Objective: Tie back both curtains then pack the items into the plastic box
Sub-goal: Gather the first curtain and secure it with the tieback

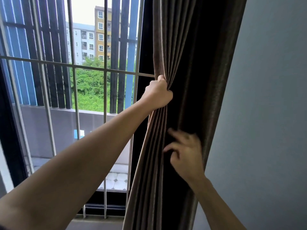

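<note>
Reaching in from the lower right, the right hand (pixel 186 155) lies against the curtain's (pixel 191 55) dark inner folds. It is blurred, with forefinger and thumb out and the other fingers half curled. Cannot tell whether any cloth is pinched.

Higher and farther out, the left hand (pixel 158 92) is clenched tight round a bunch of the curtain's window-side edge. Pleats fan out above and below the fist.

Curtain: heavy brown-grey woven cloth in long vertical pleats, hanging at the right edge of the window, just beside a smooth pale grey wall (pixel 274 113).

Behind it is a dark window frame (pixel 142 47), then a pale metal grille (pixel 73 63) of thin bars.

Beyond the glass: balcony parapet (pixel 66 117), patterned floor tiles (pixel 116 180), dark vertical slats (pixel 54 47), green trees (pixel 93 87), and apartment blocks (pixel 93 39) farthest off.
</note>
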`<state>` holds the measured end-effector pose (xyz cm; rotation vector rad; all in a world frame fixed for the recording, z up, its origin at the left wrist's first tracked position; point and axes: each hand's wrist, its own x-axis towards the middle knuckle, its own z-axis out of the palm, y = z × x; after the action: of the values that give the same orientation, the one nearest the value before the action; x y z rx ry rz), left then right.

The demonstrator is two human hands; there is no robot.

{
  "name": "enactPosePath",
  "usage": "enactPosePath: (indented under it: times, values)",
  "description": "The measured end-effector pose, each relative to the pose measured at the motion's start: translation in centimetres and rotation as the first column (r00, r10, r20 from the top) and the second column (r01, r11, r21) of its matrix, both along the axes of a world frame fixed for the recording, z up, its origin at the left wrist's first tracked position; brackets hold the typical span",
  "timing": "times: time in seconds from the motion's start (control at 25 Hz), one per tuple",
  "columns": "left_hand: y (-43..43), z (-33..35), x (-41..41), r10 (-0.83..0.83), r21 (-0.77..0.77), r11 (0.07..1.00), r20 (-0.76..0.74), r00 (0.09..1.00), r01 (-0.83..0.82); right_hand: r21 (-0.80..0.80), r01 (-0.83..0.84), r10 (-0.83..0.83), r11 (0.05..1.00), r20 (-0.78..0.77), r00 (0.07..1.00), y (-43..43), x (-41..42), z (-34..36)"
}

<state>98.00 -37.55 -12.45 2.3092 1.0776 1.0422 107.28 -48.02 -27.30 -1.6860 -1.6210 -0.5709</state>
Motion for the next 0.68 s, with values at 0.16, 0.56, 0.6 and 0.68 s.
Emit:
enactPosePath:
  times: [0.16,0.56,0.6,0.68]
  values:
    - [0.1,-0.3,-0.5,-0.056,-0.025,0.998,0.033,0.998,0.057,0.409,0.312,-0.096,0.857,-0.469,0.878,-0.7,3.5,4.8]
    - [-0.5,0.0,-1.4,-0.163,-0.087,0.982,0.045,0.986,0.167,-0.164,-0.204,0.134,0.965,-0.361,0.923,2.8,0.1,-1.0]
    - [-0.5,0.1,-1.3,-0.158,-0.091,0.983,0.039,0.987,0.161,-0.159,-0.231,0.161,0.96,-0.365,0.917,2.9,-0.2,-1.6]
    - [-0.4,0.1,-1.2,-0.156,-0.1,0.982,0.029,0.987,0.158,-0.164,-0.247,0.172,0.955,-0.373,0.912,3.2,-0.4,-2.2]
